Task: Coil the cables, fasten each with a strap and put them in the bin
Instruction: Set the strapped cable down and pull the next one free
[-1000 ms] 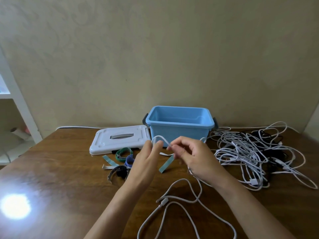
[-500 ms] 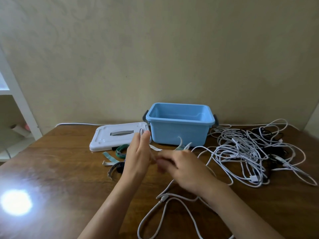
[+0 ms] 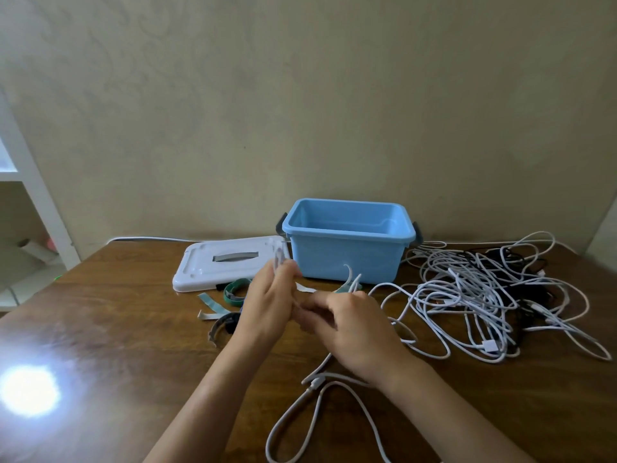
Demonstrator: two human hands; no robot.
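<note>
The white cable (image 3: 314,401) being worked lies in front of the blue bin (image 3: 347,252), nearer the person; its slack loops run over the wooden table (image 3: 117,329) toward the bottom edge of the view, with a connector showing on the lower loop. Its upper part rises into both hands, which meet just in front of the bin. The left hand (image 3: 267,302) is raised with fingers curled round a few narrow turns of the cable that stick up above the fingertips, in line with the bin's left front corner. The right hand (image 3: 350,324) is blurred; its fingers are curled, pinching the cable beside the left hand, and short curved bits of cable poke up behind it.

Right of the bin a big tangle of white and black cables (image 3: 484,295) sprawls on the table, one strand reaching toward the right hand. Left of the bin lies its white lid (image 3: 227,265), flat, touching or nearly touching the bin. In front of the lid, partly hidden by the left hand and wrist, sit the straps (image 3: 233,292): a green coiled one, pale flat strips and a dark curled one. The bin stands against the wall (image 3: 300,111), open, with nothing visible inside.
</note>
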